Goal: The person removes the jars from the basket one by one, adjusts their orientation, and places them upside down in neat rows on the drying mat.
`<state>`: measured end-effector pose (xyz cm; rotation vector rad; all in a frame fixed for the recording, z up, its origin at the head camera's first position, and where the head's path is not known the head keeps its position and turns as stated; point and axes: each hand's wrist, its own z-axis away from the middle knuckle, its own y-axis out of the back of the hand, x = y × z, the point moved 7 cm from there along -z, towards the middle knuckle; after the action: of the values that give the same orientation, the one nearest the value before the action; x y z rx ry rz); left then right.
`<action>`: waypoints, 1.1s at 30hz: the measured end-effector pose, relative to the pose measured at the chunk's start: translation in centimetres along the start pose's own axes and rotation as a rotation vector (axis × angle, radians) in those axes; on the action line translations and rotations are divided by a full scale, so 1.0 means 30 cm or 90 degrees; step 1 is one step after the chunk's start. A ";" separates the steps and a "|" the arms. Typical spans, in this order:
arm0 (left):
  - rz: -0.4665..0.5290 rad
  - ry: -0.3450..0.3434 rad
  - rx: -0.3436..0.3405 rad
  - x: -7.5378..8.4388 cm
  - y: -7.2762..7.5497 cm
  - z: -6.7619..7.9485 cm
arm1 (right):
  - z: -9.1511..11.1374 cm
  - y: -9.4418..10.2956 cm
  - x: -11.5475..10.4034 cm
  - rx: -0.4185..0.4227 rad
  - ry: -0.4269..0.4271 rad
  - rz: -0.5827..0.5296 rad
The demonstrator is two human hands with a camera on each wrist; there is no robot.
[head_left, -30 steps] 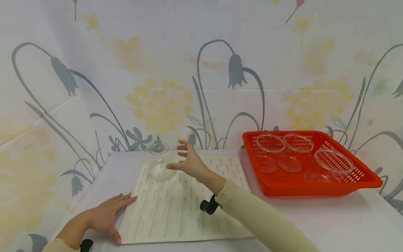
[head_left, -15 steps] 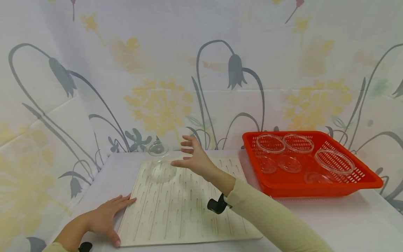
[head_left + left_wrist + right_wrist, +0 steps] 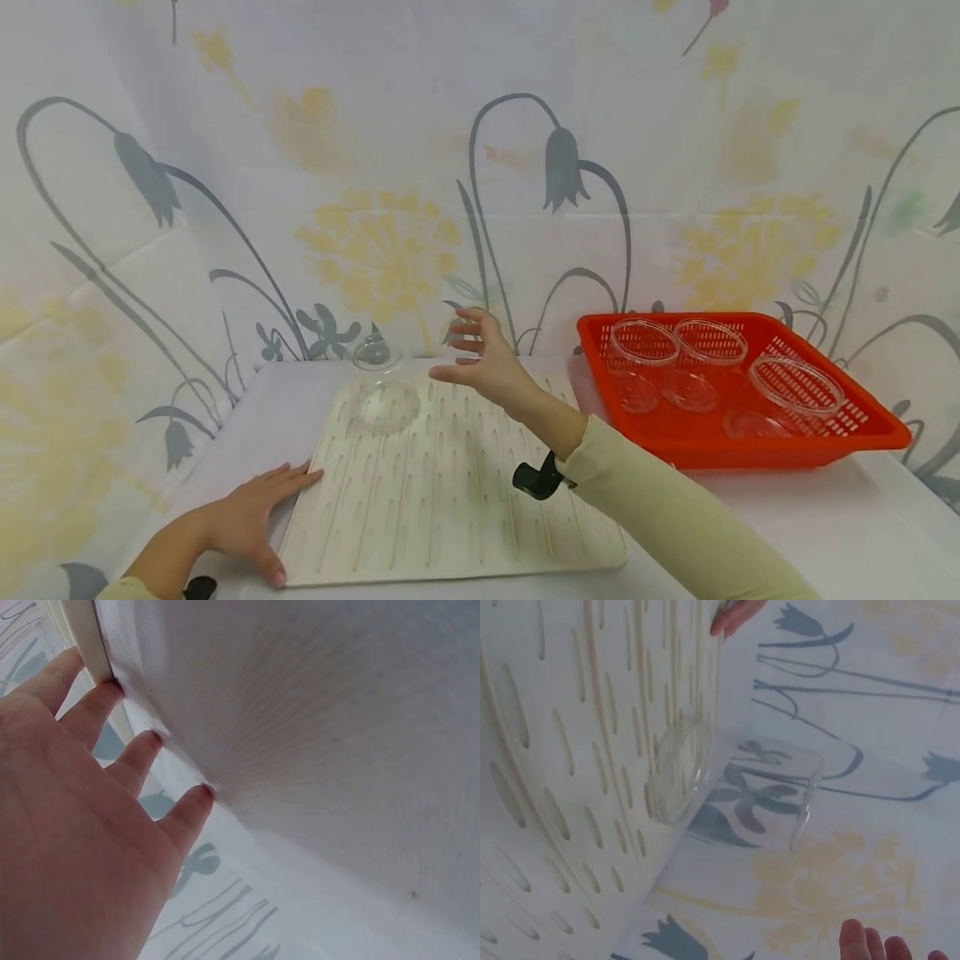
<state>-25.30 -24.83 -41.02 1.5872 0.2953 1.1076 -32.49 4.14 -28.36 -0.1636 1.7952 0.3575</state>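
Note:
A clear drinking glass stands upside down at the back left of a cream ribbed drying mat. My right hand hovers to the right of the glass, fingers loosely curved and thumb stretched toward it, with a gap between them. In the right wrist view the glass shows its rim against the mat, and fingertips appear low in the frame, apart from it. My left hand rests spread at the mat's left edge. Its fingers lie straight over the white cloth, beside the mat's border.
A red plastic basket stands right of the mat, with several clear glasses upright inside. White cloth covers the table. A flower-print curtain hangs behind and at the left.
My right hand has moved right and slightly up, away from the glass, with its fingers spread. The glass stays in place on the mat, and my left hand stays at the mat's edge.

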 end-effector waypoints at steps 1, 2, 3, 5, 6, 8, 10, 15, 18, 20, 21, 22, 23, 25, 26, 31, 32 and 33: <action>0.001 -0.001 0.000 0.001 0.003 0.001 | -0.001 0.006 -0.003 0.004 -0.001 0.002; 0.007 0.002 -0.002 0.002 0.005 0.001 | -0.001 0.014 -0.003 0.008 -0.005 0.006; 0.011 0.002 -0.003 0.003 0.007 0.002 | -0.001 0.021 -0.004 0.011 -0.007 0.010; 0.019 0.002 -0.006 0.008 0.007 0.001 | 0.001 0.041 -0.006 0.021 -0.010 0.018; 0.020 0.002 -0.006 0.009 0.007 0.000 | 0.003 0.051 -0.007 0.027 -0.012 0.019; 0.018 0.006 -0.006 0.010 0.006 -0.001 | 0.006 0.071 -0.014 0.033 -0.009 0.021; 0.015 0.006 -0.005 0.010 0.006 -0.003 | 0.009 0.091 -0.021 0.041 -0.006 0.022; 0.017 0.010 -0.005 0.009 0.004 -0.003 | 0.013 0.134 -0.028 0.053 -0.008 0.032; 0.015 0.012 -0.003 0.008 0.005 -0.001 | 0.014 0.157 -0.031 0.062 -0.008 0.031; 0.015 0.011 -0.003 0.005 0.003 0.000 | 0.015 0.168 -0.032 0.063 -0.006 0.030; 0.014 0.011 -0.004 0.002 0.003 0.001 | 0.015 0.173 -0.034 0.063 -0.004 0.029; 0.012 0.010 -0.003 -0.001 0.002 0.002 | 0.016 0.178 -0.036 0.064 -0.004 0.030; 0.012 0.008 -0.003 -0.003 0.001 0.003 | 0.018 0.184 -0.038 0.065 -0.004 0.034; 0.011 0.009 -0.002 -0.010 -0.002 0.005 | 0.021 0.195 -0.045 0.066 -0.003 0.038; 0.011 0.010 -0.001 -0.011 -0.003 0.005 | 0.022 0.202 -0.048 0.069 -0.004 0.040; 0.002 0.012 -0.001 -0.019 -0.009 0.001 | 0.026 0.246 -0.055 0.087 -0.001 0.030; 0.003 0.010 -0.002 -0.019 -0.008 0.000 | 0.026 0.256 -0.054 0.090 0.000 0.029; 0.003 0.009 -0.004 -0.019 -0.007 -0.001 | 0.027 0.266 -0.054 0.093 0.001 0.029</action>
<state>-25.54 -25.12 -41.49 1.5763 0.2977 1.1227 -33.73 11.80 -25.75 -0.0202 1.8211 0.2580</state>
